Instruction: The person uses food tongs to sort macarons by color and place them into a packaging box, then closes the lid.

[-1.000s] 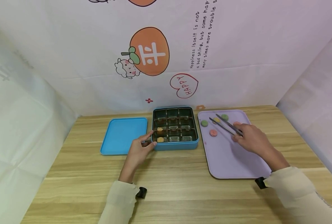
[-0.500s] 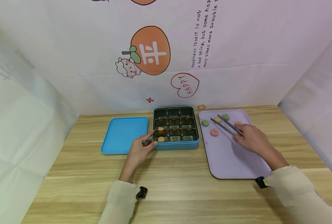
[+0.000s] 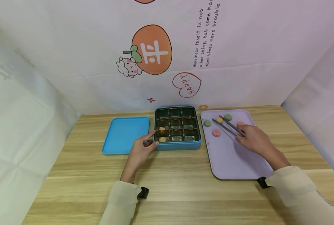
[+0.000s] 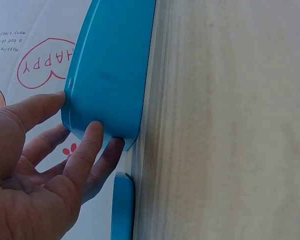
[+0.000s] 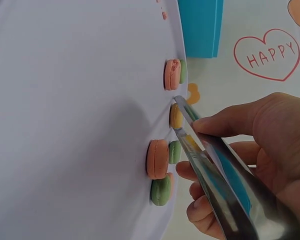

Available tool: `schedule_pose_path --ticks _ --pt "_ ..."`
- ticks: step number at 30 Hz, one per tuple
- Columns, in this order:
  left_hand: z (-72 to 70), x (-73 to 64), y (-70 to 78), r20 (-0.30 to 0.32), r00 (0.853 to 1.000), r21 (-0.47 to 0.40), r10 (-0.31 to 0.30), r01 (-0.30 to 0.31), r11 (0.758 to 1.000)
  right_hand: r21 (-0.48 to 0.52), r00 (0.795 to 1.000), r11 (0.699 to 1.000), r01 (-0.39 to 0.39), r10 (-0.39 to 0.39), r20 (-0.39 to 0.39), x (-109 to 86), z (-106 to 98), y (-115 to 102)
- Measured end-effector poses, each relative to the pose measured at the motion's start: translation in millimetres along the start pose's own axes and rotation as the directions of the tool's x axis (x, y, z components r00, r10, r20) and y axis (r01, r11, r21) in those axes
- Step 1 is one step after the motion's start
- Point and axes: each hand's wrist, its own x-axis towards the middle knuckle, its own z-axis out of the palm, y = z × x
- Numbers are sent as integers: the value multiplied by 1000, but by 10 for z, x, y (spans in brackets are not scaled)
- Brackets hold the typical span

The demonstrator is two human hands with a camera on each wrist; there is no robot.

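Observation:
My left hand [image 3: 140,150] rests its thumb and fingertips against the left front corner of a blue tin [image 3: 181,146]. Inside the tin is a clear divided insert; two yellow macarons [image 3: 162,139] sit in its left column, one in the front compartment and one just behind. My right hand [image 3: 252,139] grips metal tongs [image 5: 270,210] over a lilac tray [image 3: 229,159]. Their parted tips stand on either side of a yellow macaron [image 5: 176,116] at the tray's far end. Around it lie green macarons [image 3: 228,117] and pink macarons [image 3: 216,133], one partly hidden behind my right hand.
A flat blue lid [image 3: 124,134] lies left of the tin on the wooden table [image 3: 178,193]. Behind everything hangs a white printed cloth [image 3: 93,56], close along the table's back edge. The tray stands just right of the tin.
The tong tips have come slightly lower around the yellow macaron. My left hand keeps its place at the tin, and the head view has shifted a little.

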Motion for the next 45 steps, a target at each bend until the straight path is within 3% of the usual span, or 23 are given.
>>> schedule_pose_path --ticks 30,45 --pt "6 1 15 1 1000 12 -6 6 1000 26 999 999 -29 29 20 -42 5 13" --pt "7 3 9 0 1000 11 -15 15 1000 31 1000 999 8 -8 -5 -43 -16 -12"
